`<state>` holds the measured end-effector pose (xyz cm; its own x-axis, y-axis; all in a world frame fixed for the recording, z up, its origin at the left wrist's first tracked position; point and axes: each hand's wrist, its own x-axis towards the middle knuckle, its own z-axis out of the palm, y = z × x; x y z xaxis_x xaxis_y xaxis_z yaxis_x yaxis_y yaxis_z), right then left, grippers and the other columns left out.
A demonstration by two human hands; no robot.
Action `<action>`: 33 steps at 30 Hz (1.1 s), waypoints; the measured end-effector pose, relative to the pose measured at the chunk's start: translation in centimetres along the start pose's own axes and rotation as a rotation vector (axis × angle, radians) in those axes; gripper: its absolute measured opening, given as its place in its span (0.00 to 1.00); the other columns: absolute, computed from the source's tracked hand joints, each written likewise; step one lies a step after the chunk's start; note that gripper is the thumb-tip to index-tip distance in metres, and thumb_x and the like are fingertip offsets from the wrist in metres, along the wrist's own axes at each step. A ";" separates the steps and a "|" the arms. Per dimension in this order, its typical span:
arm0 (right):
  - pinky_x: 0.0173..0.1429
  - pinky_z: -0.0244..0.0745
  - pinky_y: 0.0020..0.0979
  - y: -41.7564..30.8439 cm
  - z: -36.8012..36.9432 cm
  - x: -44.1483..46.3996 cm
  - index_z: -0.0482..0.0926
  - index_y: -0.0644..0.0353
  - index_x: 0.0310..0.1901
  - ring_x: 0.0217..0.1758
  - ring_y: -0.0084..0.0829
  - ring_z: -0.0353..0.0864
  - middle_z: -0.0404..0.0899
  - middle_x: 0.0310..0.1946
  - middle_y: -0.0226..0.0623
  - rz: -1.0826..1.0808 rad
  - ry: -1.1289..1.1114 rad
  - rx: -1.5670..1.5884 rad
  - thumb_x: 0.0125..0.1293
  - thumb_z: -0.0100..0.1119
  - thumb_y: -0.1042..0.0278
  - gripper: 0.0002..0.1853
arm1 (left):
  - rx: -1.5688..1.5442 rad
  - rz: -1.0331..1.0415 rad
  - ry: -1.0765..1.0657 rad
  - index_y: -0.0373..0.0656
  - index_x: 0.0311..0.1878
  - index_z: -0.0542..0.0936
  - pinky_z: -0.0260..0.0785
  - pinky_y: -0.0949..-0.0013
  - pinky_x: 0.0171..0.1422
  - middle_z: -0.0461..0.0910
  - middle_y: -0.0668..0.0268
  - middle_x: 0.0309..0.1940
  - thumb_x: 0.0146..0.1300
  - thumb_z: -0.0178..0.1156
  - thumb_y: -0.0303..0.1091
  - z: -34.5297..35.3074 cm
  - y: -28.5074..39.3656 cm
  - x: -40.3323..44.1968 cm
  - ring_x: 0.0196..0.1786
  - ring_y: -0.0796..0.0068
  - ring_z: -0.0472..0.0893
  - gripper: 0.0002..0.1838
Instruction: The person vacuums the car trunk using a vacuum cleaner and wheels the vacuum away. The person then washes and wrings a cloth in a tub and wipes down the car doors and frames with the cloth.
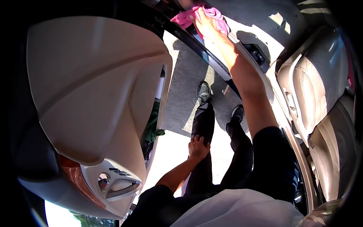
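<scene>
A bunched pink cloth (184,19) is under my right hand (206,24), which reaches far forward with its fingers closed on it. The cloth lies against the front end of the car's door sill (223,70), by the dark door frame. My left hand (199,148) rests on my left leg (203,125) near the knee, fingers spread over the dark trousers and holding nothing.
The car door (90,75) stands open at my left, with a dark green cloth (153,128) poking out of its pocket. A beige leather seat (308,90) is on the right. Dark levers (257,56) sit beside the sill. Sunlit pavement (181,83) lies below.
</scene>
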<state>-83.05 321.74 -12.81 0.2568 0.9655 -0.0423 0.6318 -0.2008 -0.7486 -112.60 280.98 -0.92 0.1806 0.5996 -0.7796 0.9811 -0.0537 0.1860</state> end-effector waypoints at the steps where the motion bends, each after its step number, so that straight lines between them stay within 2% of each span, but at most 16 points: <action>1: 0.50 0.72 0.45 -4.0 -2.1 1.3 0.57 0.61 0.65 0.47 0.56 0.77 0.75 0.47 0.58 0.050 0.039 0.261 0.66 0.50 0.50 0.32 | -0.006 0.004 -0.001 0.42 0.50 0.76 0.64 0.50 0.59 0.71 0.54 0.56 0.52 0.61 0.45 -0.3 -0.2 0.1 0.59 0.51 0.68 0.24; 6: 0.44 0.71 0.47 -6.8 1.4 3.1 0.73 0.59 0.41 0.39 0.47 0.76 0.75 0.33 0.44 -0.114 0.219 -0.168 0.57 0.56 0.56 0.16 | -0.079 0.042 0.016 0.42 0.49 0.77 0.65 0.51 0.58 0.72 0.53 0.56 0.53 0.60 0.45 -0.1 -1.8 0.3 0.58 0.51 0.69 0.23; 8: 0.53 0.66 0.48 -5.2 1.5 2.3 0.67 0.59 0.51 0.49 0.49 0.72 0.72 0.43 0.49 -0.142 0.326 -0.129 0.60 0.53 0.55 0.22 | -0.022 0.039 0.001 0.41 0.50 0.77 0.65 0.51 0.58 0.71 0.53 0.56 0.53 0.60 0.45 -0.2 -1.7 0.7 0.58 0.51 0.69 0.23; 9: 0.62 0.62 0.49 -3.8 1.5 0.7 0.57 0.59 0.66 0.60 0.52 0.69 0.70 0.55 0.58 -0.133 0.398 0.003 0.65 0.49 0.52 0.32 | 0.012 0.043 -0.024 0.41 0.50 0.77 0.65 0.51 0.58 0.71 0.53 0.56 0.53 0.60 0.45 -0.4 -1.6 0.2 0.58 0.51 0.69 0.23; 11: 0.67 0.55 0.48 -0.2 1.3 -3.2 0.61 0.58 0.65 0.66 0.50 0.62 0.61 0.65 0.53 -0.129 0.271 -0.586 0.63 0.50 0.54 0.31 | 0.056 0.074 -0.052 0.41 0.51 0.76 0.65 0.51 0.59 0.70 0.52 0.57 0.54 0.59 0.45 -1.0 -1.2 0.3 0.59 0.50 0.68 0.24; 13: 0.65 0.53 0.53 2.4 -1.0 -9.5 0.63 0.53 0.65 0.66 0.53 0.61 0.61 0.64 0.54 -0.049 0.181 -0.603 0.63 0.47 0.58 0.27 | 0.097 0.128 -0.052 0.41 0.52 0.75 0.65 0.50 0.59 0.69 0.52 0.57 0.54 0.59 0.45 -0.7 -1.4 -0.2 0.59 0.49 0.68 0.25; 17: 0.62 0.56 0.53 7.6 -8.4 -26.7 0.63 0.43 0.66 0.66 0.53 0.57 0.56 0.66 0.51 0.152 0.068 -0.756 0.56 0.56 0.53 0.33 | 0.112 0.130 -0.094 0.42 0.53 0.74 0.66 0.51 0.59 0.68 0.51 0.58 0.52 0.60 0.43 0.2 -2.0 -0.4 0.58 0.48 0.68 0.25; 21: 0.65 0.53 0.53 13.1 -16.3 -46.8 0.56 0.47 0.69 0.69 0.52 0.54 0.53 0.67 0.50 0.541 0.047 -0.834 0.53 0.62 0.52 0.42 | 0.055 0.248 0.112 0.41 0.47 0.76 0.71 0.53 0.54 0.74 0.52 0.51 0.49 0.65 0.38 1.7 -2.1 -1.7 0.51 0.47 0.73 0.22; 22: 0.67 0.52 0.52 14.8 -17.8 -51.5 0.53 0.50 0.70 0.71 0.51 0.52 0.51 0.69 0.50 0.558 -0.018 -0.928 0.53 0.62 0.54 0.44 | 0.042 0.257 0.136 0.42 0.47 0.77 0.71 0.53 0.53 0.74 0.52 0.50 0.49 0.65 0.38 2.5 -2.2 -2.0 0.50 0.47 0.74 0.21; 23: 0.70 0.50 0.50 15.9 -19.1 -54.2 0.52 0.51 0.71 0.73 0.52 0.49 0.47 0.71 0.50 0.433 -0.089 -0.956 0.54 0.62 0.57 0.44 | 0.034 0.264 0.158 0.42 0.46 0.77 0.71 0.53 0.53 0.75 0.52 0.50 0.49 0.65 0.38 3.2 -2.4 -2.6 0.50 0.47 0.74 0.21; 24: 0.70 0.49 0.48 16.6 -18.3 -56.4 0.54 0.52 0.70 0.72 0.54 0.49 0.49 0.70 0.52 0.510 -0.133 -0.869 0.54 0.62 0.59 0.42 | 0.029 0.273 0.177 0.42 0.46 0.77 0.71 0.54 0.52 0.75 0.52 0.49 0.49 0.65 0.38 3.7 -2.8 -3.3 0.49 0.47 0.75 0.20; 25: 0.71 0.49 0.47 15.1 -18.5 -55.7 0.55 0.53 0.69 0.72 0.56 0.49 0.51 0.69 0.53 0.582 -0.170 -0.787 0.53 0.61 0.61 0.41 | 0.034 0.242 0.177 0.41 0.46 0.77 0.71 0.54 0.53 0.75 0.52 0.50 0.50 0.64 0.39 4.0 -2.9 -4.1 0.50 0.47 0.74 0.20; 28: 0.73 0.43 0.54 13.3 -14.8 -49.8 0.55 0.40 0.70 0.72 0.60 0.44 0.49 0.70 0.51 0.347 -0.147 -0.707 0.55 0.62 0.58 0.41 | 0.074 0.185 0.175 0.41 0.48 0.77 0.69 0.56 0.56 0.74 0.52 0.51 0.53 0.62 0.40 4.4 -3.8 -6.1 0.53 0.49 0.73 0.20; 30: 0.74 0.37 0.55 11.2 -11.7 -43.6 0.57 0.36 0.69 0.72 0.59 0.44 0.49 0.71 0.48 0.195 -0.104 -0.673 0.59 0.56 0.51 0.36 | 0.025 0.139 0.093 0.41 0.48 0.77 0.67 0.56 0.59 0.74 0.54 0.52 0.54 0.63 0.44 4.0 -4.5 -5.9 0.55 0.51 0.72 0.21; 31: 0.75 0.36 0.52 12.1 -8.7 -40.8 0.60 0.38 0.68 0.73 0.55 0.44 0.51 0.70 0.44 0.057 0.022 -0.527 0.60 0.53 0.49 0.33 | 0.001 0.166 0.079 0.41 0.49 0.77 0.67 0.56 0.60 0.73 0.54 0.53 0.55 0.63 0.45 4.6 -5.2 -5.6 0.56 0.51 0.71 0.22; 33: 0.75 0.40 0.45 10.5 -5.9 -34.7 0.66 0.41 0.64 0.76 0.41 0.45 0.55 0.70 0.38 -0.179 0.068 -0.602 0.61 0.49 0.51 0.28 | 0.079 0.242 0.068 0.43 0.50 0.76 0.65 0.56 0.61 0.72 0.54 0.54 0.54 0.64 0.49 7.6 -6.8 -3.9 0.59 0.50 0.69 0.25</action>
<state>-81.01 285.14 -15.29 0.1427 0.9840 0.1064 0.9650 -0.1145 -0.2361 -119.49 272.92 -3.70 0.4084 0.6136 -0.6758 0.9127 -0.2628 0.3129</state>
